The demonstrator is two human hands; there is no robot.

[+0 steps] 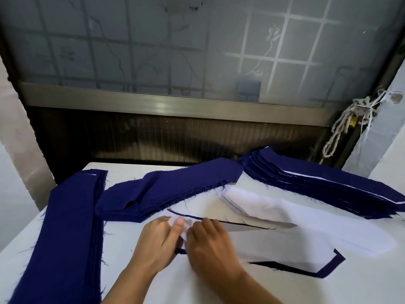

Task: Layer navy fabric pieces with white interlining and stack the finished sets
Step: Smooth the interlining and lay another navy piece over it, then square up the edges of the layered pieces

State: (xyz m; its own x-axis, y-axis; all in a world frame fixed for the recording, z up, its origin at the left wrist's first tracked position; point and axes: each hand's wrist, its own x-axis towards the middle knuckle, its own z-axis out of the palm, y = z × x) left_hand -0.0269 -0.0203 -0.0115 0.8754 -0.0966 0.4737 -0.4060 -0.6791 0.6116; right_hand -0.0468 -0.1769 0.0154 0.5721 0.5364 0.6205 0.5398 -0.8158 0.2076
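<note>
With left hand (157, 240) and right hand (210, 244) pinching a white interlining piece (274, 244) over a navy piece (328, 267), seemingly midway: finished stack (328, 185) at right, unlayered navy stack (171, 189) at left.

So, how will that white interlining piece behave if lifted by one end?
Probably floppy: the white interlining piece buckles where the left hand pinches it. Likely thin and light, lying flat on the navy piece; a push may slide it.

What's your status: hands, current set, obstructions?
Left hand pinches white interlining end; right hand on it, grip unclear. Interlining lies over navy piece, navy edges showing. Navy stack close behind hands.
</note>
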